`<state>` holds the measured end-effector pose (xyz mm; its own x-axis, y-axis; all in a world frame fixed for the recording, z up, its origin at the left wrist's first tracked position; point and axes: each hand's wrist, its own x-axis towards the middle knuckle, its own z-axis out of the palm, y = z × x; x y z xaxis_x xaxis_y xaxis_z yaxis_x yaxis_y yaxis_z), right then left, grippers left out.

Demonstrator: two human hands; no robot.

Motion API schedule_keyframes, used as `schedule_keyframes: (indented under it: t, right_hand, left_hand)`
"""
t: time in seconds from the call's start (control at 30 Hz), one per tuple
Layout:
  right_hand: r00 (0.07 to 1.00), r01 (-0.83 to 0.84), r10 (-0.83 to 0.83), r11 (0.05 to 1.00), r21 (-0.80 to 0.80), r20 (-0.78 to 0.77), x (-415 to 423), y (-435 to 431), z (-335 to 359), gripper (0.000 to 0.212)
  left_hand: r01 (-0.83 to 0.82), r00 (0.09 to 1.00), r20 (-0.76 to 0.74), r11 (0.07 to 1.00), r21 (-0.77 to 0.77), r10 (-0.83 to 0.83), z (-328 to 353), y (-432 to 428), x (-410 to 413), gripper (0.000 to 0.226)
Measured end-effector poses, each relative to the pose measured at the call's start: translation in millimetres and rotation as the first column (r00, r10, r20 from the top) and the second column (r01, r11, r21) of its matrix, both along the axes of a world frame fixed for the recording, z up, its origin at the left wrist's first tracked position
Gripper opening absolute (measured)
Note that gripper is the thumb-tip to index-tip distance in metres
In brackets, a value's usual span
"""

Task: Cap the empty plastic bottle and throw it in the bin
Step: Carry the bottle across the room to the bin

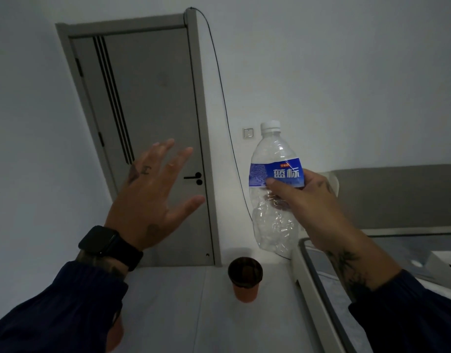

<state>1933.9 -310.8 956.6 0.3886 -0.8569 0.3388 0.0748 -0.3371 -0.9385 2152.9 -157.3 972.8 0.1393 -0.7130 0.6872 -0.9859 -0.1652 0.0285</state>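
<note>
Right hand (pixel 299 197) wrapped around the crumpled water bottle (pixel 275 189), held upright in the air above the small orange bin (pixel 245 278) on the floor. White cap (pixel 270 127) already on. Left hand (pixel 153 197) spread wide, gripping nothing. Tiny bin mouth though, so easy to bounce off the rim and tip it.
</note>
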Motion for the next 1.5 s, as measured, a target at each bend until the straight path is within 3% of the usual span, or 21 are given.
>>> schedule_keyframes:
  t: [0.4,0.67,0.8,1.0,1.33,1.5]
  right_hand:
    - [1.0,-0.004,0.004,1.0,-0.024,-0.004,124.3,-189.2,6.8,0.032]
    - [0.998,0.056,-0.056,0.998,-0.021,-0.002,227.9,-331.4,-14.5,0.023]
    - [0.997,0.079,-0.079,0.997,-0.024,-0.021,295.1,-413.3,-14.4,0.034]
    - [0.996,0.089,-0.089,0.996,0.0,-0.023,346.3,-506.4,-29.9,0.026]
    - [0.991,0.097,-0.093,0.995,0.036,-0.095,385.5,-614.9,-113.4,0.025]
    - [0.984,0.097,-0.082,0.991,0.088,-0.16,393.8,-658.6,-224.4,0.022]
  left_hand:
    - [0.0,1.0,-0.022,1.0,-0.012,0.0,0.4,-190.7,130.2,0.079]
    - [0.081,0.996,-0.023,0.996,-0.026,-0.081,-25.1,-350.6,238.1,0.081]
    - [0.103,0.994,-0.035,0.995,0.003,-0.103,-30.4,-442.1,304.8,0.081]
    - [0.169,0.984,-0.054,0.986,0.007,-0.168,-40.6,-554.3,353.4,0.081]
    - [0.174,0.978,-0.117,0.985,-0.015,-0.175,-126.5,-667.5,389.5,0.08]
    - [0.178,0.977,-0.113,0.984,-0.013,-0.178,-229.2,-709.8,399.8,0.079]
